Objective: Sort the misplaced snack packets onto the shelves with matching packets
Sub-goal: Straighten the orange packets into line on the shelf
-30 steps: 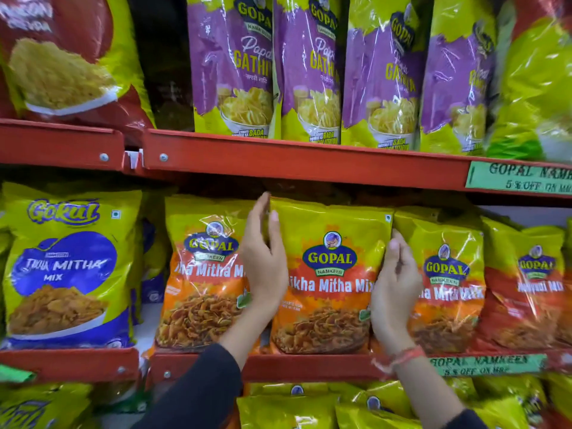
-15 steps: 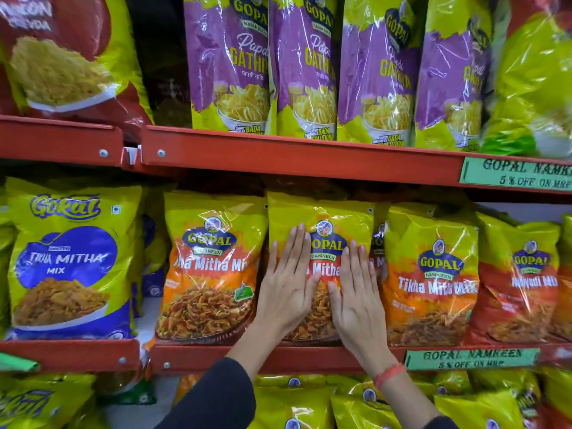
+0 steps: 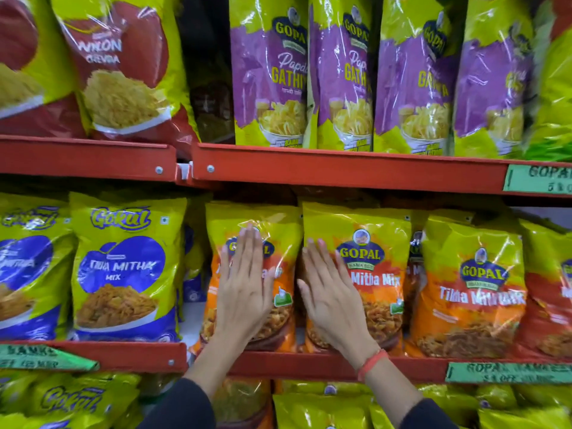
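Orange and yellow Gopal Tikha Mitha Mix packets stand upright in a row on the middle red shelf (image 3: 309, 365). My left hand (image 3: 244, 289) lies flat, fingers straight, on the face of the leftmost orange packet (image 3: 278, 218). My right hand (image 3: 331, 300) lies flat on the left part of the neighbouring orange packet (image 3: 374, 261). Neither hand grips anything. A third orange packet (image 3: 473, 289) stands to the right, and a red one (image 3: 554, 301) beyond it.
Blue and yellow Gokul Tikha Mitha packets (image 3: 123, 267) fill the shelf section to the left. Purple Gopal Papdi Gathiya packets (image 3: 269, 72) and red Nylon Chevda packets (image 3: 123, 66) stand on the upper shelf (image 3: 340, 168). More yellow packets (image 3: 325, 407) lie below. Green price labels (image 3: 507, 371) hang on shelf edges.
My hands left the sides of the middle orange packet, pressed flat on its front, then spread apart: the left onto the leftmost orange packet, the right onto the middle one. The camera moved closer.
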`<action>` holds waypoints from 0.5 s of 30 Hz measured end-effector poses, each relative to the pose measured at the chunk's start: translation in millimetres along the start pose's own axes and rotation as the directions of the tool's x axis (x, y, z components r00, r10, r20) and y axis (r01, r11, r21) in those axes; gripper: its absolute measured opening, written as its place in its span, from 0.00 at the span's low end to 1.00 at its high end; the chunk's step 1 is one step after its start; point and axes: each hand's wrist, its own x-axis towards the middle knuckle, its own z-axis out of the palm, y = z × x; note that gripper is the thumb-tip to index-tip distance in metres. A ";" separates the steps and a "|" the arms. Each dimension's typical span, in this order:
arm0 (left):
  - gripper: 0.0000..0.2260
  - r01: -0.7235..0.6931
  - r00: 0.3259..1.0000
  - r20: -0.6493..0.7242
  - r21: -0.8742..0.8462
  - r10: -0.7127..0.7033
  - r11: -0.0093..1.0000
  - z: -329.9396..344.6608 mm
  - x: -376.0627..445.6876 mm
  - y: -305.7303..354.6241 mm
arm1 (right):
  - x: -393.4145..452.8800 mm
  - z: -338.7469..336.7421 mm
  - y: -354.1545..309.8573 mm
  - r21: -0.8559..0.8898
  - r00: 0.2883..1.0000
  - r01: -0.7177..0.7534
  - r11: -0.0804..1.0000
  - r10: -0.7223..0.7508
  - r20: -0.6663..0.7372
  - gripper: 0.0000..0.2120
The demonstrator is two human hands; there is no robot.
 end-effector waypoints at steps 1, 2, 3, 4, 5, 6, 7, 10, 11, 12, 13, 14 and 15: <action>0.27 0.022 1.000 -0.004 -0.014 -0.022 1.000 -2.9 0.2 -8.4 | 1.2 -0.4 -2.0 0.007 0.999 -0.035 0.999 0.035 0.004 0.24; 0.27 0.036 0.999 -0.019 -0.040 -0.037 0.999 -5.5 1.6 -16.1 | 2.9 -0.3 -6.4 0.050 0.998 -0.056 0.997 0.057 -0.008 0.23; 0.27 0.063 0.996 -0.053 -0.091 -0.068 0.994 -6.7 3.3 -22.5 | 4.0 0.2 -13.2 0.124 0.997 -0.072 0.990 0.076 -0.028 0.22; 0.26 0.128 0.985 -0.087 -0.189 -0.147 0.974 -6.7 4.6 -25.8 | 4.2 -0.7 -21.0 0.219 0.992 -0.106 0.970 0.118 -0.041 0.21; 0.26 0.236 0.955 -0.093 -0.339 -0.282 0.911 -8.6 6.6 -29.8 | 7.6 -2.2 -32.0 0.330 0.979 -0.186 0.925 0.204 -0.018 0.20; 0.27 0.365 0.893 -0.049 -0.503 -0.448 0.783 -10.6 8.2 -31.8 | 10.7 -5.2 -43.1 0.433 0.947 -0.305 0.848 0.318 0.044 0.21; 0.27 0.479 0.803 0.029 -0.625 -0.596 0.616 -10.7 9.4 -33.9 | 14.1 -6.8 -52.7 0.518 0.894 -0.433 0.738 0.423 0.145 0.23; 0.22 0.616 0.600 0.288 -0.761 -0.746 0.201 -12.0 19.2 -38.8 | 32.6 -3.9 -69.5 0.597 0.718 -0.669 0.442 0.592 0.366 0.31; 0.19 0.618 0.578 0.338 -0.776 -0.743 0.128 -14.5 23.4 -40.6 | 42.8 -3.6 -74.1 0.628 0.665 -0.694 0.352 0.648 0.371 0.30; 0.18 0.609 0.561 0.368 -0.790 -0.742 0.069 -17.8 26.2 -41.9 | 52.3 -3.7 -77.7 0.674 0.601 -0.698 0.240 0.708 0.371 0.27; 0.17 0.589 0.548 0.383 -0.808 -0.744 0.018 -21.6 28.2 -41.4 | 59.6 -4.2 -80.1 0.722 0.527 -0.682 0.112 0.760 0.380 0.24; 0.17 0.569 0.537 0.385 -0.822 -0.751 -0.014 -24.6 28.3 -41.2 | 63.9 -4.4 -82.5 0.767 0.458 -0.642 -0.015 0.794 0.399 0.21; 0.16 0.549 0.527 0.377 -0.835 -0.761 -0.034 -27.2 27.8 -41.1 | 65.8 -4.9 -84.5 0.797 0.406 -0.589 -0.131 0.806 0.432 0.19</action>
